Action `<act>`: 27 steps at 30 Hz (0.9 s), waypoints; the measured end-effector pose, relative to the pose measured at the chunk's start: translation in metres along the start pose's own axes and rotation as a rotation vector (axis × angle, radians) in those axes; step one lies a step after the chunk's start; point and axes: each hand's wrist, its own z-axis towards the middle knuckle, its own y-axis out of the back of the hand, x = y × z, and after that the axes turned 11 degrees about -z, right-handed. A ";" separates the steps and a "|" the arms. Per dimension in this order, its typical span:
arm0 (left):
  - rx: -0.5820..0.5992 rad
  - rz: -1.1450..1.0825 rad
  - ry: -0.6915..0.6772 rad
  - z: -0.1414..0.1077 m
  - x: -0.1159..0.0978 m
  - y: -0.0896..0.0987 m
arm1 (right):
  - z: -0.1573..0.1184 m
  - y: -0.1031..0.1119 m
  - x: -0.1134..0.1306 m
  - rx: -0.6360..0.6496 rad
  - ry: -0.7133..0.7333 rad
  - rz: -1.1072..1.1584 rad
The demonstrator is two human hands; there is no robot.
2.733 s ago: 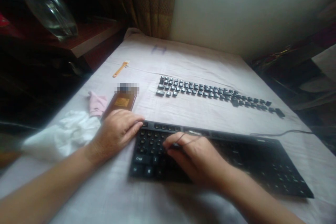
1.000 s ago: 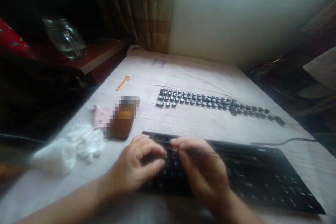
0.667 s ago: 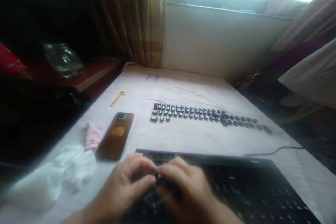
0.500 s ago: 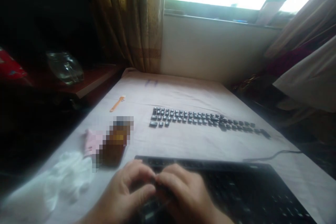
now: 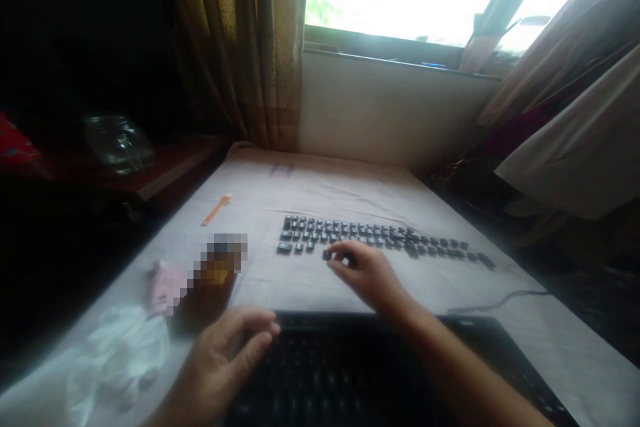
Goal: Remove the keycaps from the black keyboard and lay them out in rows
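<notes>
Across a pale sheet (image 5: pixel 300 283), our left hand (image 5: pixel 227 357) curves at the upper-left corner of the black keyboard (image 5: pixel 370 367), thumb and fingers slightly parted, while our right hand (image 5: pixel 370 270) pinches a dark keycap (image 5: pixel 327 255) just beside rows of loose keycaps (image 5: pixel 343 237).

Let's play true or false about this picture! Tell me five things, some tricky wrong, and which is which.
1. The bare right hand pinches a small black square keycap. True.
2. The long black rectangular keyboard lies nearer to us than the rows of black keycaps. True.
3. The bare right hand is lifting the keyboard. False: it is beyond the keyboard, near the rows of keycaps.
4. The slim orange tool lies on the pale fabric sheet. True.
5. The bare left hand holds the orange tool. False: that hand is at the keyboard's left end.
</notes>
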 end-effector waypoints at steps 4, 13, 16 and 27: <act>-0.079 0.080 -0.086 0.007 0.005 0.006 | 0.038 -0.013 -0.019 0.049 -0.094 -0.099; -0.060 0.115 -0.127 0.007 0.011 0.007 | 0.050 -0.039 -0.022 0.111 -0.093 -0.217; -0.050 0.114 -0.132 0.006 0.011 0.007 | 0.051 -0.040 -0.021 0.127 -0.086 -0.244; -0.068 0.141 -0.128 0.009 0.007 0.005 | 0.050 -0.037 -0.019 0.138 -0.064 -0.298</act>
